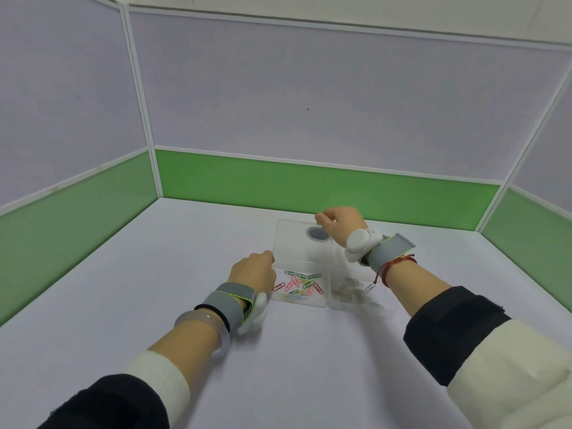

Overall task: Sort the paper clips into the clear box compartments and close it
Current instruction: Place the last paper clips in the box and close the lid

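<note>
A clear box (328, 305) lies on the white table with two compartments. Several coloured paper clips (301, 283) fill the left compartment, and several silver paper clips (356, 294) fill the right one. The clear lid (297, 246) stands tilted up behind them, with a round grey sticker (317, 234) on it. My right hand (339, 222) pinches the lid's top edge. My left hand (253, 270) rests against the box's left side, fingers curled at the lid's lower left corner.
The white table (154, 274) is enclosed by green and lilac partition walls (309, 178) at the back and on both sides. Both wrists carry grey straps with white devices.
</note>
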Available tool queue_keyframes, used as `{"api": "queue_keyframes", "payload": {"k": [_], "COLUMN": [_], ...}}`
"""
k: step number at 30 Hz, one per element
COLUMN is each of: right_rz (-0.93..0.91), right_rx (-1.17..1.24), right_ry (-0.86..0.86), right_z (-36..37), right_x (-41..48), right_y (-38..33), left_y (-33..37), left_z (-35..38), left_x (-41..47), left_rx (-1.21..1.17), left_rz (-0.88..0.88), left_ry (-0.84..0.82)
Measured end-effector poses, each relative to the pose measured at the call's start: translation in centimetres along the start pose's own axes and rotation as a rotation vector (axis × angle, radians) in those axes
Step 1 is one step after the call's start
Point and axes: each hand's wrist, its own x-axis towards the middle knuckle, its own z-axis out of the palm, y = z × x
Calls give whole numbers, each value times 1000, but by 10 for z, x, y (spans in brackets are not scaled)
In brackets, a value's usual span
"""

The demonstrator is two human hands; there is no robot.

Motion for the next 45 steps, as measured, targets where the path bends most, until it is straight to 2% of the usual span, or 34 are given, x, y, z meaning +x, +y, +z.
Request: {"api": "queue_keyframes", "payload": {"k": [6, 10, 13, 16, 19, 28, 32, 36, 38, 40, 42, 45], "right_rz": [-55, -163, -221, -254, -214, -168, -131, 3, 136, 172, 199, 153], "right_rx": [71, -99, -123, -146, -88, -11, -67, -152, -208, -345, -364, -346], "right_ry": [-27, -86, -157, -230, -257, -256, -287, -30, -59, -164, -226, -110], "right_z": [-10, -2, 8, 15, 17, 25, 17, -10, -19, -13, -4, -5], "right_x": [-29, -52, -68, -80, -86, -89, -83, -51, -37, -31, -27, -26], "right_y": [-8, -6, 0, 5, 7, 11, 12, 19, 30, 42, 52, 60], "left_y": [-2, 2, 18, 32, 43, 56, 65, 65, 67, 67, 66, 67], "left_z": [-17, -36, -46, -45, -33, -28, -26, -23, -23, -23, -25, -30], "left_x": [-13, -14, -17, -23, -29, -33, -32, -28, -26, -24, -20, -17], "left_rx": [-51, -251, -356, -190, 9, 7, 73, 113, 141, 158, 161, 141], "left_rz": [-36, -104, 17, 209, 259, 186, 176, 185, 187, 181, 179, 173], "left_ry": [-23, 107, 193, 36, -115, -137, -148, -154, -164, -180, -201, -225]}}
